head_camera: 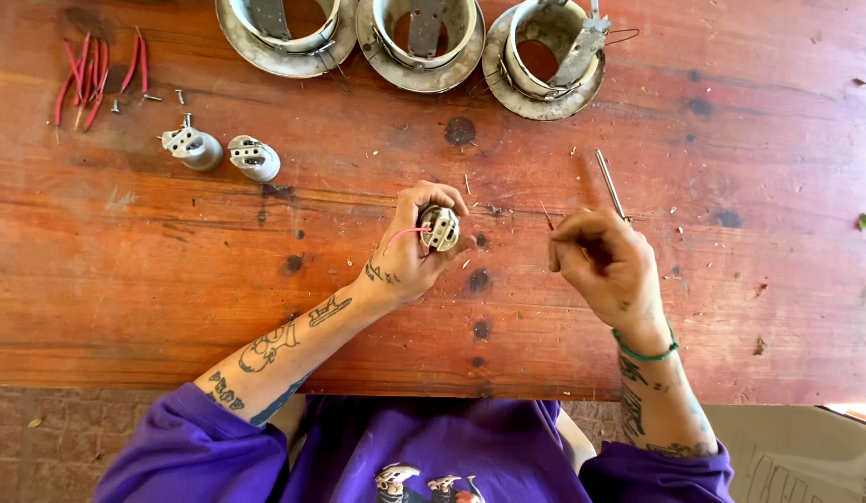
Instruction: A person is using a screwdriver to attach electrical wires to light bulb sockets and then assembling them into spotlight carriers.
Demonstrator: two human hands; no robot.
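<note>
The left hand (409,247) is gripping a small grey ceramic lamp socket (440,227) with a pink wire (405,233), fingers curled tight, table centre. At three o'clock, the right hand (602,261) is pinching a thin metal screwdriver (610,184), tip pointing toward twelve.

Purple long sleeves are pushed up both forearms, which carry dark line tattoos. The left hand (409,247) is bare; beside the right hand (605,265), a thin green wristband (643,355).
</note>
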